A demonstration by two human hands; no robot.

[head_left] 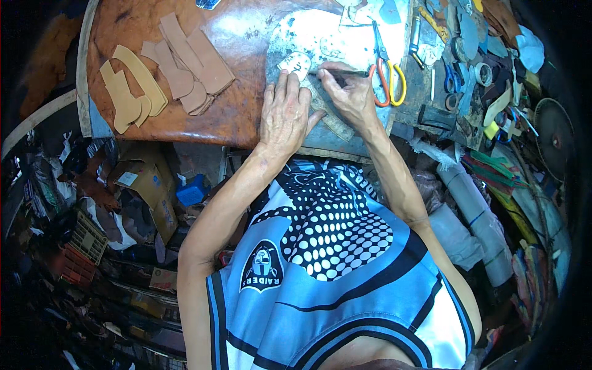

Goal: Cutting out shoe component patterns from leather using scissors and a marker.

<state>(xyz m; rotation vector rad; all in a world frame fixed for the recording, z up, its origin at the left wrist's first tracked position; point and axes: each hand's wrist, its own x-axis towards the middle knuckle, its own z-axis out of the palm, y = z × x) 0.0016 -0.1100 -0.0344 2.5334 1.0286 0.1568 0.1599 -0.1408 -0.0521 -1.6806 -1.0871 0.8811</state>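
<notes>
My left hand [285, 117] lies flat with fingers stretched, its fingertips resting on a small pale rounded piece [296, 63] with dark marks. Pinched in my right hand [350, 95] is a slim dark pen-like tool [353, 73]; its tip points left, close to the rounded piece, and its exact kind is unclear. Between my hands lies a worn, beige-grey shaped strip [336, 125], partly covered by them. Scissors [388, 83] with one orange-red and one yellow handle lie just right of my right hand, blades pointing away.
Tan leather pieces [206, 58] and yellowish ones [126, 105] lie on the brown tabletop [243, 92] at left. A tape roll [483, 74], a marker-like tool [415, 37] and scraps crowd the right side. Below stand a cardboard box [151, 185] and plastic-wrapped rolls [475, 216].
</notes>
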